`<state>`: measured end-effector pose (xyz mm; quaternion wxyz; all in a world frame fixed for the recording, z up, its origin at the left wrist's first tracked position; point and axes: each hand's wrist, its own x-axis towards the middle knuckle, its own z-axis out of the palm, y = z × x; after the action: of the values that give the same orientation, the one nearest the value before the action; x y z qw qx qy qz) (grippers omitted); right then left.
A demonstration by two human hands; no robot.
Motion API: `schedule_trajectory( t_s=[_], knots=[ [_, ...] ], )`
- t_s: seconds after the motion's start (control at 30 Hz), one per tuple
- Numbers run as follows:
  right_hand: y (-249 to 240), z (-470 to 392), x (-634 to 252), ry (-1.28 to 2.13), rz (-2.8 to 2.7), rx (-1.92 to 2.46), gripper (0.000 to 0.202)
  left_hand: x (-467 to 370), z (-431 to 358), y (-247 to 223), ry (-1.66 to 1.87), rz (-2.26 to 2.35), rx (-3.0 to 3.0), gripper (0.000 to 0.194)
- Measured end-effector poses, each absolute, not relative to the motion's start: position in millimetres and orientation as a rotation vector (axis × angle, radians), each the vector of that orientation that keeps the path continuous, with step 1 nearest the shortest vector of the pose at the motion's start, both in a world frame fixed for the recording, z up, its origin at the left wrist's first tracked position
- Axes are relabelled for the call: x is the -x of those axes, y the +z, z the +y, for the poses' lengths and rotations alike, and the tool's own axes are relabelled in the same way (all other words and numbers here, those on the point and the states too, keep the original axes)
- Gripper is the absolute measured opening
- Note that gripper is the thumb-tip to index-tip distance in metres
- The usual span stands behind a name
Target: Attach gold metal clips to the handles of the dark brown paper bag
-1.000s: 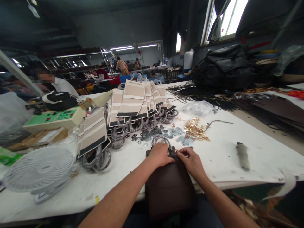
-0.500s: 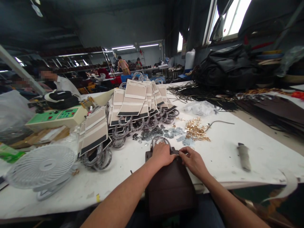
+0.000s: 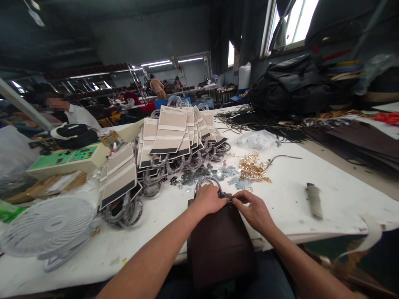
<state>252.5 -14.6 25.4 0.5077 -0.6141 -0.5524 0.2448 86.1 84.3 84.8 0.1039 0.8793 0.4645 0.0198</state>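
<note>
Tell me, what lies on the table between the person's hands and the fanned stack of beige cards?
In the head view, small grey metal pieces lie scattered between the hands and the beige cards.

Worker's hands meet at near edge of crowded counter

Both hands, left hand (image 3: 208,200) and right hand (image 3: 254,211), rest on a panel (image 3: 218,245) overhanging the counter (image 3: 289,199). Behind them lie metal fittings (image 3: 252,168), then stacked carded pieces (image 3: 170,137). A fan (image 3: 46,228) sits far left, a control box (image 3: 67,158) behind it, a knife (image 3: 313,199) right.
</note>
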Motion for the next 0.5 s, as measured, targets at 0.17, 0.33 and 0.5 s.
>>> schedule_trajectory(
  t_s=[0.17,0.33,0.5],
  knots=[
    [35.0,-26.3,-249.8,0.597,-1.384,1.452,0.019,-78.0,90.4,102.1,-0.069,1.253,-2.443,0.036],
    [40.9,-34.5,-243.6,0.503,-1.433,1.556,0.019,-71.8,85.6,106.4,0.029,1.190,-2.378,0.030],
    [43.9,-36.8,-241.3,0.509,-1.380,1.580,0.020,-69.0,77.2,107.7,0.135,1.173,-2.335,0.025]
  ],
)
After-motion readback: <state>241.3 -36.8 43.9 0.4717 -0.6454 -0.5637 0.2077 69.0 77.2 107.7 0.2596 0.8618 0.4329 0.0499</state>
